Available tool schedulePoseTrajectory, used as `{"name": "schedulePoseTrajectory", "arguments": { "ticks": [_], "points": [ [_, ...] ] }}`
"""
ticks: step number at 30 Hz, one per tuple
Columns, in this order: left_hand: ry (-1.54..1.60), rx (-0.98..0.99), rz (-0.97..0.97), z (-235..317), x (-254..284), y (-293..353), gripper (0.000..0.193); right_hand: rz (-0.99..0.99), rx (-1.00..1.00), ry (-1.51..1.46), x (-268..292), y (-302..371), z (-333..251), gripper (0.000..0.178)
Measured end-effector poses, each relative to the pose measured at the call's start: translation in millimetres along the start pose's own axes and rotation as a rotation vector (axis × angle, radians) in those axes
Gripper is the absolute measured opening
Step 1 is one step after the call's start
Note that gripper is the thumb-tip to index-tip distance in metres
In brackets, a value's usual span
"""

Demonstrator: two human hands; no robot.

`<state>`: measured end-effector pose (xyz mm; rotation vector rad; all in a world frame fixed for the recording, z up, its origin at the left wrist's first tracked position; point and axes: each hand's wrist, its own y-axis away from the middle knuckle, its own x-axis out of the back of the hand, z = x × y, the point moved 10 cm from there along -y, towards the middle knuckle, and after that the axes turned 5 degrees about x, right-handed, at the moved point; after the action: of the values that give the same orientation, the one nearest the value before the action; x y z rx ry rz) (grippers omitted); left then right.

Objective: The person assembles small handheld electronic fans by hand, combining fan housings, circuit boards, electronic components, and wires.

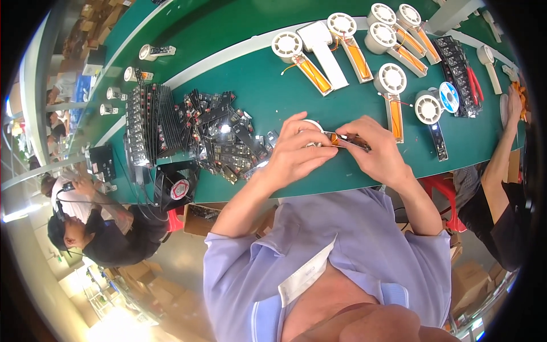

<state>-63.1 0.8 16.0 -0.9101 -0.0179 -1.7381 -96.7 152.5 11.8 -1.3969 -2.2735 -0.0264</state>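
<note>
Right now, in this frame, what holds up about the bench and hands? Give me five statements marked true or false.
1. The left hand and right hand hold the same handheld fan unit. True.
2. The red-handled pliers lie at the left. False: the red-handled pliers are at the right, by the black circuit-board panels.
3. A blue spool is beside a white fan head. True.
4. The black-framed fan is at the far right. False: the black-framed fan is at the left.
5. Loose circuit boards are heaped left of the left hand. True.
</note>
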Motion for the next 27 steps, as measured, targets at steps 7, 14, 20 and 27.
{"name": "schedulePoseTrajectory", "arguments": {
  "ticks": [7,14,20,27],
  "points": [
    [-0.203,-0.12,0.022,15.8,0.4,-6.4,0.025,0.005,0.218,0.192,-4.7,-4.7,-14.7,0.024],
    [-0.125,0.198,0.035,-2.5,1.8,-14.2,0.017,0.105,-0.04,0.12,-0.1,17.4,-13.5,0.033],
    [-0.183,0.185,0.094,6.8,-1.7,-13.3,0.017,0.283,0.254,0.449,0.0,24.0,-35.0,0.04],
    [-0.316,0.155,0.167,9.7,-13.3,-9.7,0.021,0.31,0.057,0.288,-0.3,27.0,-12.6,0.035]
  ]
}}
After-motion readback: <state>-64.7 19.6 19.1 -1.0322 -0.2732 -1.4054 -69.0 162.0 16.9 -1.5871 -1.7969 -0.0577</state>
